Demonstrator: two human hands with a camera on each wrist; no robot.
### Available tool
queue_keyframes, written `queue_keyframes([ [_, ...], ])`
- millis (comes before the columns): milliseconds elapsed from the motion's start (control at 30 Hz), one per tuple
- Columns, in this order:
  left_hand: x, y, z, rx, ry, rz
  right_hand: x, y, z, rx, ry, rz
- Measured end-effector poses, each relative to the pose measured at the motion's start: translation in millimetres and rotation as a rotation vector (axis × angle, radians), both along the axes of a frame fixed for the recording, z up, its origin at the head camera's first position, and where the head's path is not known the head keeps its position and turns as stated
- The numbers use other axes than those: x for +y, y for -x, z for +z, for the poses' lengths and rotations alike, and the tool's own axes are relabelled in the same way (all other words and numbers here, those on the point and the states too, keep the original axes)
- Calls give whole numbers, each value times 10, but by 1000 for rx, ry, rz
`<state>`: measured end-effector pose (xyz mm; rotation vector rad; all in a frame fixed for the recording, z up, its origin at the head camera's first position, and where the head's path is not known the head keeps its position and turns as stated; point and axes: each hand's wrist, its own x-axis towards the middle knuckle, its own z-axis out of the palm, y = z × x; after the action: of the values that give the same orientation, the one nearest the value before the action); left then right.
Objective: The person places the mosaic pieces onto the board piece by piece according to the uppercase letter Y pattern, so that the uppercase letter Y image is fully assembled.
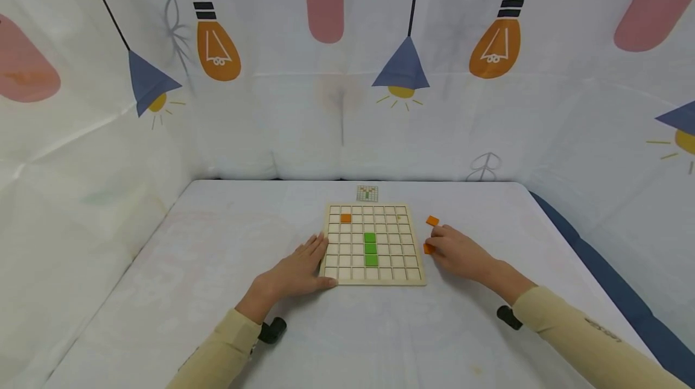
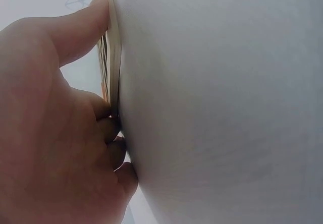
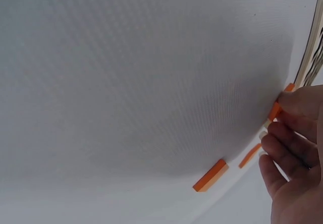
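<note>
A wooden grid board (image 1: 332, 261) lies flat on the table. It carries one orange tile (image 1: 345, 218) at upper left and a column of green tiles (image 1: 370, 248) near the middle. My left hand (image 1: 301, 268) rests against the board's near left corner, fingers along the left edge and thumb at the front edge. Just right of the board, my right hand (image 1: 458, 251) pinches an orange square tile (image 3: 274, 111) between thumb and fingers; the thumb covers part of it. Another orange tile (image 1: 432, 220) lies just beyond the fingers, and a loose orange tile (image 3: 211, 176) shows in the right wrist view.
A small pattern card (image 1: 367, 193) lies behind the board. The white table (image 1: 244, 220) reaches back to a printed cloth wall (image 1: 282, 105). Dark blue material (image 1: 597, 268) runs beside the table's right edge.
</note>
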<state>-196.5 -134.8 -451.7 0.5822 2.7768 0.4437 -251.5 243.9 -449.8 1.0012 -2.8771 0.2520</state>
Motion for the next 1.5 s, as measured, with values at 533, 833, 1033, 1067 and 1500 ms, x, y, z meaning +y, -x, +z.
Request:
queue_keyframes([
  [533,3,9,-4,-4,-1,2,-15,34,-26,15,-22,-17],
  [833,0,11,-16,0,4,-1,-8,44,-55,26,-13,-24],
  [1033,-2,5,-6,-3,11,-1,-50,27,-32,45,-20,-29],
  [1067,-2,2,-1,-5,12,-1,-61,26,-27,43,-21,-33],
  [1500,-9,-14,-7,-11,-4,2,-174,115,-31,-16,-14,-65],
])
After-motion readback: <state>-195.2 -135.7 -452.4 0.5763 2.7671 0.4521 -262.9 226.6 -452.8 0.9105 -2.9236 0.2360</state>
